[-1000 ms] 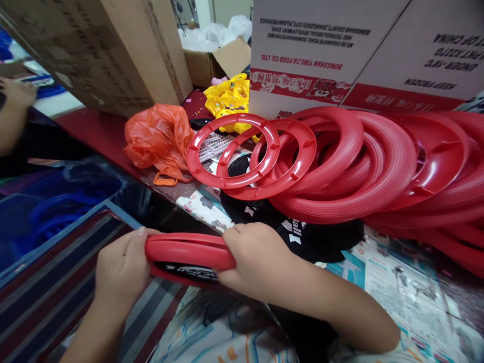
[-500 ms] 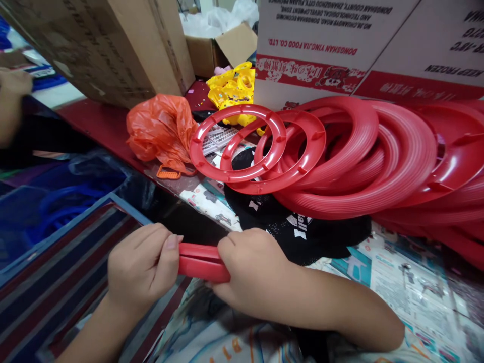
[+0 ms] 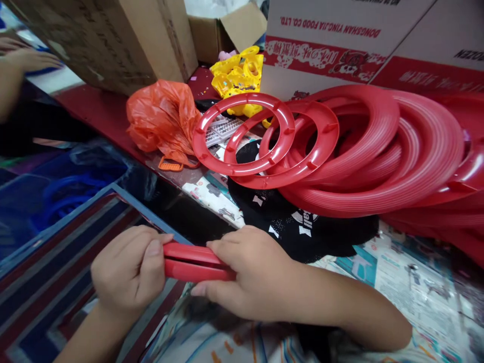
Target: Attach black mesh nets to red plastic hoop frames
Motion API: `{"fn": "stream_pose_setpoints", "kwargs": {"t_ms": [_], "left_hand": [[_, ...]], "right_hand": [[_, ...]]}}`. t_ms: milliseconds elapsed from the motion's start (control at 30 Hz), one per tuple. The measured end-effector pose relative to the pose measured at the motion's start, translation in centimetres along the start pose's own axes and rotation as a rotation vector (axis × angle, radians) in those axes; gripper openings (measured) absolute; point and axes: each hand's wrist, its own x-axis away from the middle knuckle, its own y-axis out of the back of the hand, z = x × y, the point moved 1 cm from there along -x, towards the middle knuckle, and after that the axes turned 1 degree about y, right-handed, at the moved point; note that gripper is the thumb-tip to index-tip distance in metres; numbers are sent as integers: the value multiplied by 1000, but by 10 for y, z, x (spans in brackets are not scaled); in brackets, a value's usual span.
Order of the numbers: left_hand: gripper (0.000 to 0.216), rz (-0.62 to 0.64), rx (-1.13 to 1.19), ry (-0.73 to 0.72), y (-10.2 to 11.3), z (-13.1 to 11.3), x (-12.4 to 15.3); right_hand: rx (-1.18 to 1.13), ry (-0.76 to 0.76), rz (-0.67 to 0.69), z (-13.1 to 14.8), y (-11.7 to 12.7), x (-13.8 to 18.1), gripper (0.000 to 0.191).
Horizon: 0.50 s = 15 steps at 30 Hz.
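While both hands clamp it, the smooth red plastic ring (image 3: pixel 194 262) lies edge-on.

Both forearms are bare, with no sleeves, gloves, rings or watch visible.

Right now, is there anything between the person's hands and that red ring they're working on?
Nothing visible: the left hand and right hand both grip the red ring directly, one at each end.
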Motion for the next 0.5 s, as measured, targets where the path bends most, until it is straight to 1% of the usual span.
{"fn": "stream_pose_setpoints", "kwargs": {"t_ms": [100,200,300,367,433,500], "left_hand": [[23,0,2,-7,-3,-2,-2],[24,-3,-22,58,-6,2,-6],[29,-21,-112,243,-7,18,-8],[32,-50,-162,361,-5,32,-6],[33,-46,-196,411,-2,46,-4],[33,24,-194,408,0,56,-3]], "right_hand": [[100,55,-67,1,-7,1,46],[158,68,-63,0,-6,2,49],[215,-21,-7,-6,3,3,51],[268,-92,39,-12,9,2,47],[307,-138,72,-17,13,-1,38],[317,-119,75,-21,12,-5,31]]}}
